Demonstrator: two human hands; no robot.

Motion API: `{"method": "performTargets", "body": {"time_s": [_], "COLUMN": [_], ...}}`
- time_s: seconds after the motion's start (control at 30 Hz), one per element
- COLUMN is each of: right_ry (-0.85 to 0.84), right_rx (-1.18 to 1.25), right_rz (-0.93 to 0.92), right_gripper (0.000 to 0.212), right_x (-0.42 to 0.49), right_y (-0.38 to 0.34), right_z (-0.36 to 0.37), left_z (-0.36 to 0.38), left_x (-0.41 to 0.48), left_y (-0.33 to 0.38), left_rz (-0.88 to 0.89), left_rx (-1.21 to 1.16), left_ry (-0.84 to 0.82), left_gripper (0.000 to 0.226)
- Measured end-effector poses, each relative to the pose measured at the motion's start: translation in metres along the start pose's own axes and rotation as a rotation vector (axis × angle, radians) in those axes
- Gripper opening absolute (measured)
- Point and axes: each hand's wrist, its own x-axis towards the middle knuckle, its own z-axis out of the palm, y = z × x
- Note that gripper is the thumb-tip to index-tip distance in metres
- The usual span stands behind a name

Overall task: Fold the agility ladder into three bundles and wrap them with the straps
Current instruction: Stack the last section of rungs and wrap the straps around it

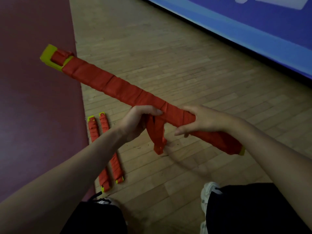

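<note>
My left hand (pixel 140 120) and right hand (pixel 199 120) clamp the ladder bundle (pixel 118 86) -- if either grip slackens, the dangling strap end (pixel 157 139) could unwind.

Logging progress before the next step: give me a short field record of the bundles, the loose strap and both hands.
held bundle: off the floor, red-wrapped, yellow ends showing
loose strap: hangs in a loop under the held bundle, between the hands
left hand: grips the held bundle where the loose strap hangs
right hand: curled round the held bundle
left floor bundle: wrapped, on the wooden floor
right floor bundle: wrapped, beside it
status: third wrap unfinished
</note>
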Motion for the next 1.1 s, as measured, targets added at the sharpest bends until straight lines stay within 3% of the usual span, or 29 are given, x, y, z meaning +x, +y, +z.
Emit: {"method": "performTargets", "body": {"time_s": [0.07, 0.17, 0.33, 0.5, 0.67, 0.77, 0.93, 1.03, 1.1], "right_ry": [-0.106, -0.125, -0.038, 0.034, 0.178, 0.221, 0.271, 0.317, 0.36], "right_rx": [0.107, 0.18, 0.262, 0.259, 0.244, 0.141, -0.104, -0.365, -0.598], "right_rz": [0.042, 0.038, 0.009, 0.002, 0.017, 0.048, 0.066, 0.129, 0.164], "right_gripper": [0.027, 0.015, 0.014, 0.014, 0.021, 0.031, 0.027, 0.05, 0.053], "right_x": [-0.003, -0.006, -0.004, -0.008, -0.006, -0.004, 0.001, 0.006, 0.01], "right_y": [0.001, 0.002, 0.008, 0.007, 0.01, 0.014, 0.018, 0.02, 0.018], "right_z": [0.0, 0.002, 0.0, -0.009, -0.015, -0.019, -0.014, -0.006, 0.002], "left_z": [0.002, 0.002, 0.003, 0.002, 0.007, 0.014, 0.025, 0.029, 0.028], "left_x": [-0.001, 0.0, 0.002, 0.004, 0.004, 0.005, 0.003, 0.003, 0.003], "left_y": [0.0, 0.0, 0.0, 0.0, -0.001, -0.003, -0.007, -0.01, -0.01], "left_rz": [-0.03, -0.035, -0.056, -0.075, -0.191, -0.239, -0.266, -0.256, -0.247], "left_rx": [0.012, 0.007, -0.009, -0.019, -0.077, -0.092, -0.063, -0.055, -0.06], "left_ry": [-0.004, -0.016, -0.048, -0.145, -0.129, -0.12, -0.073, -0.043, -0.019], "left_gripper": [0.045, 0.04, 0.045, 0.027, 0.022, 0.022, 0.02, 0.019, 0.017]}}
